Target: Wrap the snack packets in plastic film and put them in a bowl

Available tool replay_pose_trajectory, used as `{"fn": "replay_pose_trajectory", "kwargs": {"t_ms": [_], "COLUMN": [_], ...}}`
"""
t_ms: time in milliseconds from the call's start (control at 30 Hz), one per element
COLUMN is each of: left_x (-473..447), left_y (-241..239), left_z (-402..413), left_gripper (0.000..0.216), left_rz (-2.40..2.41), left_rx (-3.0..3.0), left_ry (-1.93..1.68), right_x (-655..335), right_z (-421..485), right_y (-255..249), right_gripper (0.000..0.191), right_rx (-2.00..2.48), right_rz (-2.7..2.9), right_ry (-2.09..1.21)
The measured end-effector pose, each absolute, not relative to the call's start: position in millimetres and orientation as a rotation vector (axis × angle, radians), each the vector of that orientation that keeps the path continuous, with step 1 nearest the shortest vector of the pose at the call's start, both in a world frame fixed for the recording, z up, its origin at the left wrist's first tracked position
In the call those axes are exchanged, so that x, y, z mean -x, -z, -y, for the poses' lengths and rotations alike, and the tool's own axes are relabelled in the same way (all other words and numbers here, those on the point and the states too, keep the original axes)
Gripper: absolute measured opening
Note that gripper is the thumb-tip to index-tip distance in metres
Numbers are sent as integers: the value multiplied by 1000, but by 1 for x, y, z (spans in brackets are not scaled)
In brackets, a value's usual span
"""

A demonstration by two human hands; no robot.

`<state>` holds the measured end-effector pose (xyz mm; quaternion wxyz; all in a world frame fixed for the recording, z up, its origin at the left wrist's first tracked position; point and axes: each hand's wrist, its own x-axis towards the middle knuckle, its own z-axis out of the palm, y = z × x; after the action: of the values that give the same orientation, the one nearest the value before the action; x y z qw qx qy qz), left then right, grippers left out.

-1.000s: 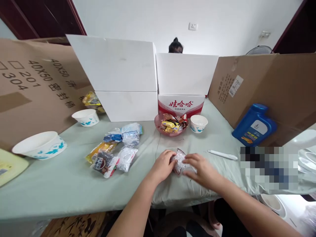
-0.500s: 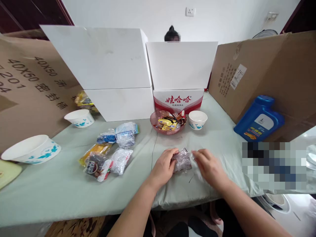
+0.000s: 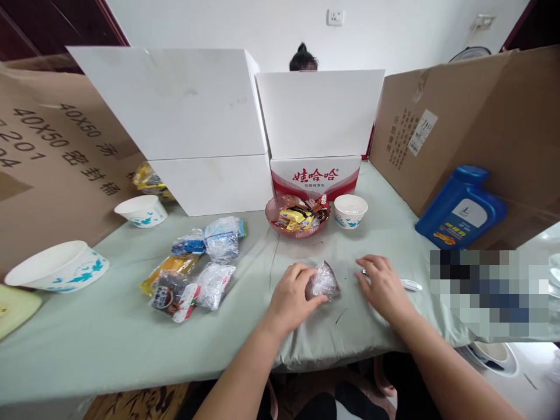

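My left hand point(image 3: 293, 294) curls round the left side of a small clear plastic packet point(image 3: 322, 282) that lies on the pale green tablecloth point(image 3: 131, 338). My right hand point(image 3: 381, 286) lies flat on the cloth to the right of the packet, fingers spread, apart from it. A white pen-like tool point(image 3: 409, 284) sticks out from under its fingers. Behind the packet stands a pink glass bowl point(image 3: 298, 219) full of wrapped sweets.
A pile of snack packets point(image 3: 192, 271) lies to the left. Several white paper bowls point(image 3: 59, 265) point(image 3: 140, 210) point(image 3: 350, 211) stand around. White boxes point(image 3: 210, 140) and cardboard walls point(image 3: 481, 122) fence the table. A blue jug point(image 3: 459, 210) stands right. A person's head shows behind the boxes.
My right hand has let go of the packet and moved right onto the cloth by the white tool. My left hand stays on the packet.
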<state>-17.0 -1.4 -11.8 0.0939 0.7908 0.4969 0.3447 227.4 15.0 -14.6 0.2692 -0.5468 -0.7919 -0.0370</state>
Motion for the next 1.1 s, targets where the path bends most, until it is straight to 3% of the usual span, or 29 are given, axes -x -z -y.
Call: {"fn": "replay_pose_trajectory", "kwargs": {"t_ms": [100,167,267,500,600,633,800,967,1033,1100], "left_x": [13,13,15,16,15,14,16,16,16,17], "left_y": [10,8,7,13,16,16,9,5,4,4], "left_z": [2,2,3,5,5,5,6,9,8,7], "left_gripper": [20,15,15,12,14,14,6,31,32,30], "left_rz": [-1329,-1242,-1237,-1348,-1391,-1406,-1356,-1324,-1339,-1327], "left_rx": [-2340,-2318,-2297,-2232,-2236,-2226,-2061,-2084,-2115,-2162], "left_ry": [-1007,-1032,-1019,-1083,-1116,-1127,-1077,-909,-836,-758], "right_x": [-196,-181,-175,-181,-179,-178,-178,-179,-182,-186], "right_z": [-1,5,6,5,8,8,8,7,6,4], "right_y": [16,17,16,16,16,17,18,12,9,7], "right_gripper": [31,27,14,8,34,35,16,54,50,33], "right_rx": [1011,917,941,1048,1023,1028,1149,1068,1029,1059], "right_rz": [2230,2256,2180,2088,2176,2192,2113,2239,2305,2242], "right_ry": [-133,-203,-245,-367,-346,-330,-331,-347,-355,-428]}}
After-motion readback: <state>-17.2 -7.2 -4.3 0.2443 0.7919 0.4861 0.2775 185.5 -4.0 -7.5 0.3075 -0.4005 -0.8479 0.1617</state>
